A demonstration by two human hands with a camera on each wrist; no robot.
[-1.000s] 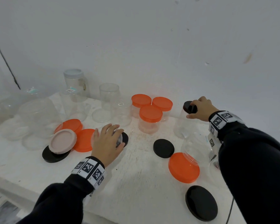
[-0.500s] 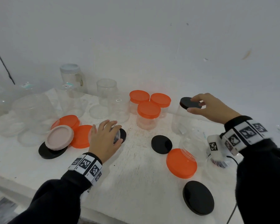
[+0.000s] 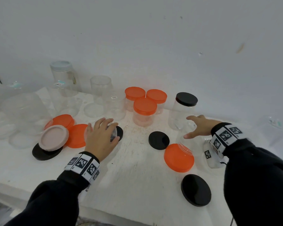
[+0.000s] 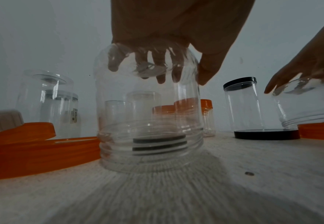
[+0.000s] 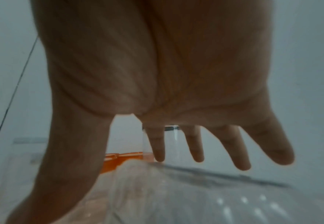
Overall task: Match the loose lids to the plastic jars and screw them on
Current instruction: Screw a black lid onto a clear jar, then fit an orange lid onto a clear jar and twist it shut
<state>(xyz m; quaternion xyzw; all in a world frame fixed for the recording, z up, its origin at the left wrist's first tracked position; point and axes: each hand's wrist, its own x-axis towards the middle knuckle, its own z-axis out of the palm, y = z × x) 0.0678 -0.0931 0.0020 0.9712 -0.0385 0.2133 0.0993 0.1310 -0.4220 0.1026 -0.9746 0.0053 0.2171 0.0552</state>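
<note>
The white, scuffed worktop (image 3: pixel 134 168) stands against a plain pale wall, with a crowd of clear lidless plastic jars (image 3: pixel 103 88) toward its far left corner and three orange-lidded clear jars (image 3: pixel 144 111) at mid far edge. Beside those stands a tall clear plastic jar with a black screw lid (image 3: pixel 183 111) already on. The left hand (image 3: pixel 100 139) cups its curled fingers over the base of an upturned clear plastic jar (image 4: pixel 149 115) resting mouth-down near the worktop's middle, just beside a flat orange lid (image 3: pixel 76 136) and a small black lid (image 3: pixel 120 133). The right hand (image 3: pixel 200 128) is spread wide, holding nothing, over another clear plastic jar (image 4: pixel 310 104) that leans against a large orange lid (image 3: pixel 178 158). Loose round black lids (image 3: pixel 158 140) lie between the hands and near the front edge. The likeliest trouble, I judge: the smooth, light jars could slip or topple when turned upright, and similar lids invite a mismatch or crossed threads.
</note>
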